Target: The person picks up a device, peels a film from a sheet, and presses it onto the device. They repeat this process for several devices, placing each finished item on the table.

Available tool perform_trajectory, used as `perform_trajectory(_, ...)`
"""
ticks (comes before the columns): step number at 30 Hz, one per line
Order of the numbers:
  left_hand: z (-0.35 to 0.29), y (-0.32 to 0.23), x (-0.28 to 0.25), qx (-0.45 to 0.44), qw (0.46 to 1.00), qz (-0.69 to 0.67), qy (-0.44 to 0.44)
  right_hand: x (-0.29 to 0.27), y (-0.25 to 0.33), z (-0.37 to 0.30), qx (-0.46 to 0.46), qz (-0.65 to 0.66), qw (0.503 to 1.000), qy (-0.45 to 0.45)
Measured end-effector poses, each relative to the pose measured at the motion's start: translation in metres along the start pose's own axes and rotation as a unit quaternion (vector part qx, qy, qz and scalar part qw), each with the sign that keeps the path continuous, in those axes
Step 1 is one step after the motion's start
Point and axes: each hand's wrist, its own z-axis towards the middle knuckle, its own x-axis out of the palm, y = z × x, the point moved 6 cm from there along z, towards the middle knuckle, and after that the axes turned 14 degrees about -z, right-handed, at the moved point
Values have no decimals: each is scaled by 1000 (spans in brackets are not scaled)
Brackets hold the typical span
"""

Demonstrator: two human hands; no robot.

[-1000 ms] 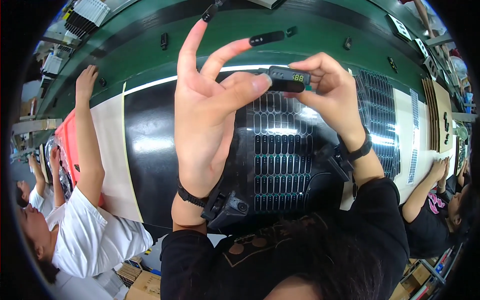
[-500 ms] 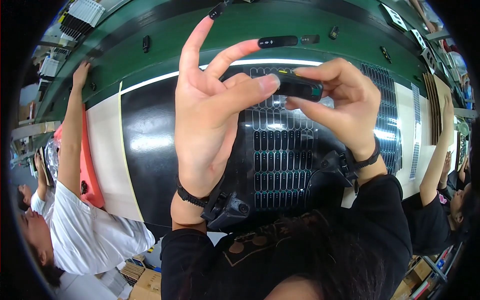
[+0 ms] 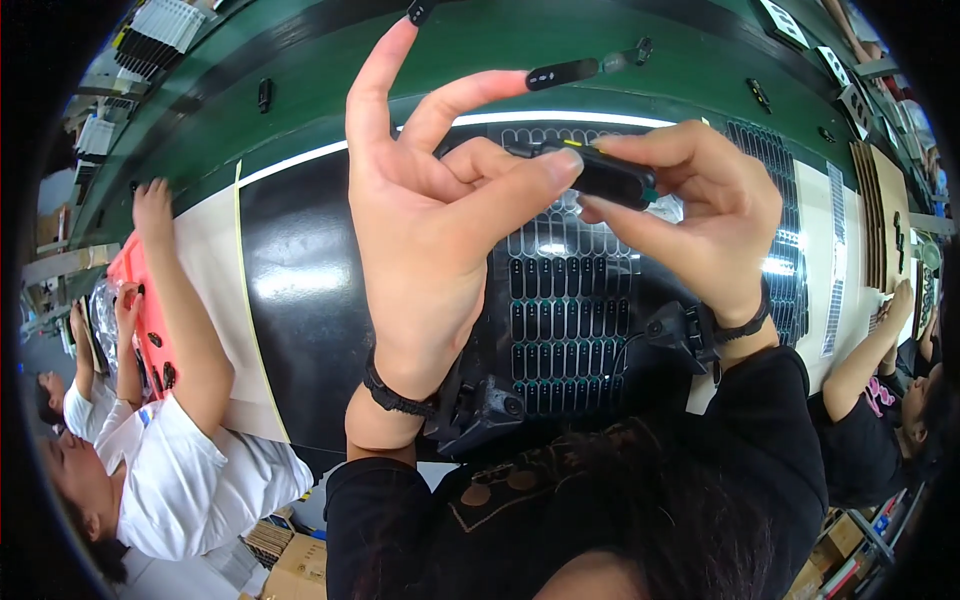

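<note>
Gripped from both sides, by left hand [image 3: 425, 225] and right hand [image 3: 705, 205], a small black device [image 3: 617, 183]: oblong, thick-bodied, rounded at the right end, sloping down toward the right. Pressed near its left end by the left thumb, pinched near the other between right thumb and forefinger. Shows a yellow patch [image 3: 573, 143] on the upper edge, a speck of green low at the right. On the tip of an outstretched left finger, a slim black strip [image 3: 563, 74], round-ended, pale-marked, rising slightly rightward to a greenish tab [image 3: 612, 63]. On the topmost left fingertip, a second black piece [image 3: 420, 12], also pale-marked, meeting the upper edge of view.
</note>
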Motion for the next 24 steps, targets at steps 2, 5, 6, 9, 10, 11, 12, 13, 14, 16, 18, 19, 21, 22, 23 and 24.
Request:
perform_trajectory(2,0,0,0,11,1000,0,6,-1,1,0,3,-9,1000,-1)
perform_trajectory(5,-2,-1,0,31,999,1,12,-3,4,0,5,-23,1000,0)
perform_trajectory(6,-3,-1,0,37,999,2,14,-2,6,0,15,-30,999,23)
perform_trajectory(9,-4,-1,0,56,998,3,22,0,6,0,36,-45,996,69)
perform_trajectory(10,-4,-1,1,62,998,3,24,-1,6,0,36,-49,996,71)
perform_trajectory(11,-4,0,0,61,998,3,24,-2,6,0,36,-54,995,72)
perform_trajectory(12,-3,1,0,67,997,10,30,-2,5,0,37,-58,995,74)
perform_trajectory(13,-3,2,0,74,996,17,36,-1,4,0,36,-57,995,74)
perform_trajectory(14,-2,2,-1,81,996,25,41,-1,2,0,32,-60,996,62)
perform_trajectory(16,3,5,-5,84,990,103,55,-2,-1,-1,22,-65,997,39)
perform_trajectory(18,9,9,-8,89,959,256,81,-1,-5,-2,39,-25,998,45)
perform_trajectory(19,11,11,-10,91,959,256,80,0,-8,-2,57,14,997,50)
perform_trajectory(21,15,21,-15,20,992,76,98,2,-9,-1,72,53,994,57)
perform_trajectory(22,16,26,-16,-15,994,-15,107,5,-12,0,106,76,989,71)
perform_trajectory(23,17,27,-17,-11,994,-16,107,8,-14,0,139,100,981,87)
perform_trajectory(24,18,25,-20,12,995,11,99,12,-16,0,171,123,972,102)
